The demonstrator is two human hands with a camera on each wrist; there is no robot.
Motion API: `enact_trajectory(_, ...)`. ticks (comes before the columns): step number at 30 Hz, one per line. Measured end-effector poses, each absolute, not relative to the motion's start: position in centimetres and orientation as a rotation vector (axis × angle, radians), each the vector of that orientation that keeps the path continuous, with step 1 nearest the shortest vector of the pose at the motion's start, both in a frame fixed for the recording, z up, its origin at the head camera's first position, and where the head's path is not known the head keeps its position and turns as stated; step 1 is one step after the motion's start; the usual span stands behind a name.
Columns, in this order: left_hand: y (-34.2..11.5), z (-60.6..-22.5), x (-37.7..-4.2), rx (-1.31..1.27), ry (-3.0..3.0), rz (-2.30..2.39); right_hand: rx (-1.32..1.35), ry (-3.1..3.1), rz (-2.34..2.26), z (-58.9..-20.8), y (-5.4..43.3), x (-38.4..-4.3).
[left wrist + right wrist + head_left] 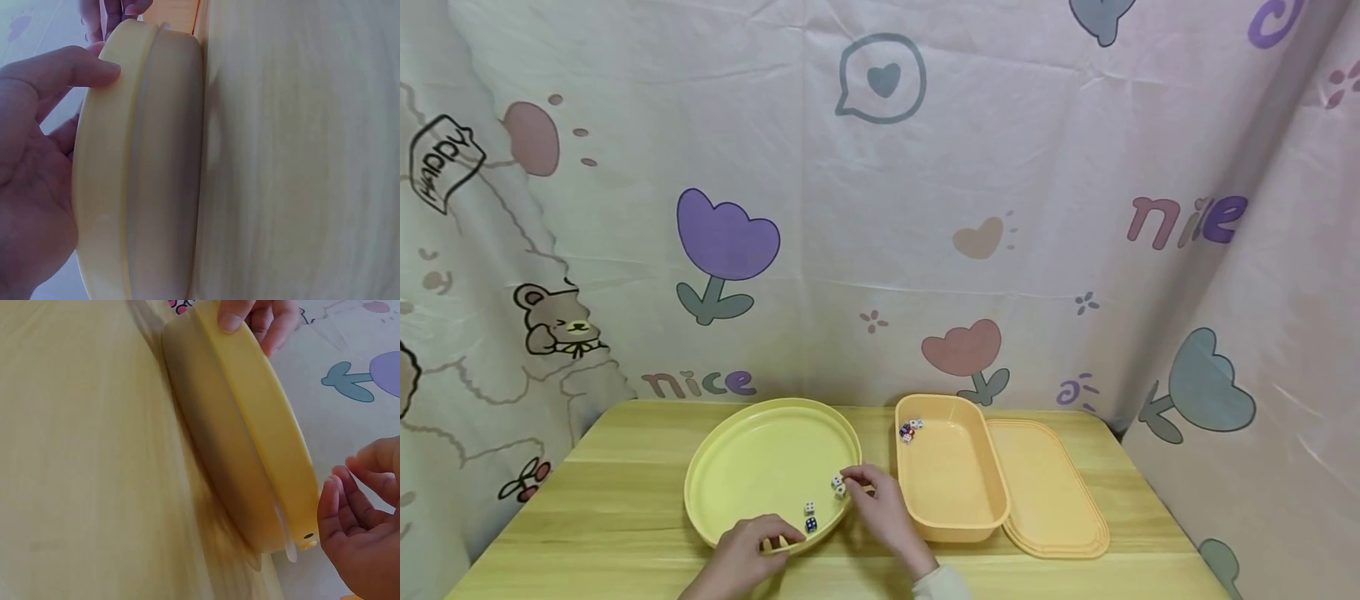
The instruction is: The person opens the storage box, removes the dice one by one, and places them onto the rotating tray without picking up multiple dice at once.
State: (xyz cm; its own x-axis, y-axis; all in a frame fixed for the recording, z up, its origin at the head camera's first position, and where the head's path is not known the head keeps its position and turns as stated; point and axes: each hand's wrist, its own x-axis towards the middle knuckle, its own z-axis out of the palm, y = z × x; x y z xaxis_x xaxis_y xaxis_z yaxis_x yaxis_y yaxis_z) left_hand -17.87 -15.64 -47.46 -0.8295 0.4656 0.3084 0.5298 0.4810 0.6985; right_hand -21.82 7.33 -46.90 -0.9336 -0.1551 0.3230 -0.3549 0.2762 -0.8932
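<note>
- Yellow tray (760, 467) is looking like smooth plastic, semi-gloss.
- Orange box (955, 479) & lid (1052, 492) are showing smooth plastic, mostly matt.
- Tabletop (617, 500) is showing smooth wood grain w/ faint sheen.
- Backdrop (820, 233) is hanging as creased matt cloth.

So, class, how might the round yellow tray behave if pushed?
The round yellow tray is probably stiff, given its smooth, moulded look. Wide for its height, it should resist tipping. The small cubic dice inside might slide or tumble.
</note>
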Motion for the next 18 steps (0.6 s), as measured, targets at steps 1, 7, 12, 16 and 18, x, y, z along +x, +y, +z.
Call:
enact_trajectory(1, -15.6, -47.5, -17.9, -0.890, -2.630, -1.280, 0.471, -2.360, 1.733, -46.5, 7.4, -21.7)
enact_trajectory(7, -15.6, -47.5, -17.9, -0.898, -2.632, -1.291, 0.457, -2.305, 1.849, -43.2, 8.2, -20.5)
enact_trajectory(12, -15.5, -47.5, -17.8, -0.888, -2.633, -1.275, 0.483, -2.332, 1.869, -42.9, 9.3, -21.3)
enact_trajectory(16, -15.5, -47.4, -17.7, -0.863, -2.640, -1.260, 0.526, -2.362, 1.791, -41.6, 10.0, -22.2)
enact_trajectory(18, -15.5, -47.4, -17.7, -0.851, -2.644, -1.259, 0.539, -2.358, 1.739, -40.5, 10.5, -22.8)
